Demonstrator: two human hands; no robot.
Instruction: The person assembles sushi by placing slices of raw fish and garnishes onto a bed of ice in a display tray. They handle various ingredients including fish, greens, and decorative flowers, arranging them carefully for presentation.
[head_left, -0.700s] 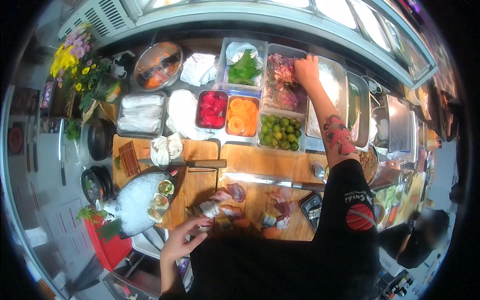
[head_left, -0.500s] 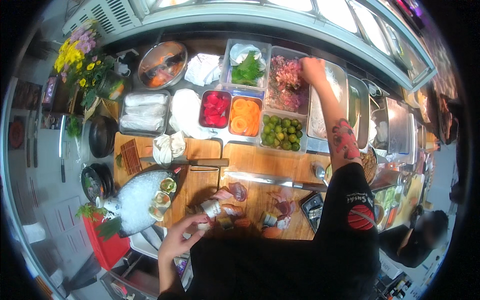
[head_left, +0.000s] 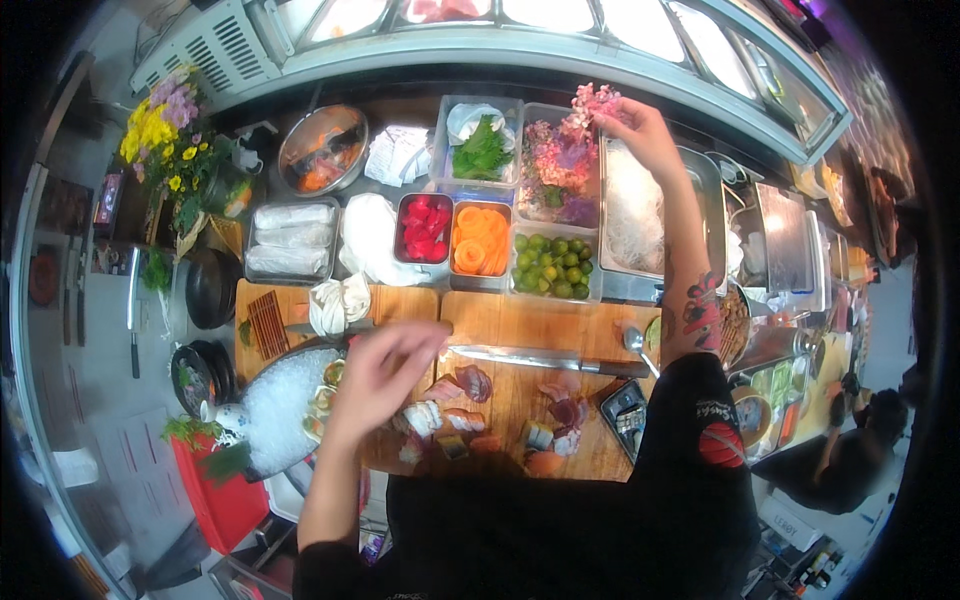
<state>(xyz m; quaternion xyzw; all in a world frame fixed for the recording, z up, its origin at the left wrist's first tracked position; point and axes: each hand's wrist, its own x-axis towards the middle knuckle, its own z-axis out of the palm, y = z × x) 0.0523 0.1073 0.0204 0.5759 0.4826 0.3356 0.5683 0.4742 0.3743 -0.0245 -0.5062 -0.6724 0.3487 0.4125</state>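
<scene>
Up at the far right-centre, my right hand (head_left: 648, 142) is closed on a sprig of pink flowers (head_left: 592, 104). It is lifted above the clear container (head_left: 590, 212) of pink and purple flowers. My left hand (head_left: 372, 378) hovers over the cutting board (head_left: 395, 292), fingers extended and holding nothing I can see. Below and right of it lie slices of raw fish (head_left: 472, 382), white-topped pieces (head_left: 423, 416) and orange fish pieces (head_left: 545, 463). The ice-filled dish (head_left: 283, 412) stands left of my left hand, partly hidden behind it.
A long knife (head_left: 515, 358) lies across the board, with a folded white cloth (head_left: 338, 305) to its left. Behind are green citrus fruits (head_left: 552, 266), orange slices (head_left: 480, 240), red pieces (head_left: 424, 228), green leaves (head_left: 484, 150) and white shreds (head_left: 632, 215). Another person (head_left: 850, 440) works at far right.
My right hand has risen out of the flower container with a pink sprig. My left hand has moved away from the white-topped pieces, up and forward over the board, its fingers now extended.
</scene>
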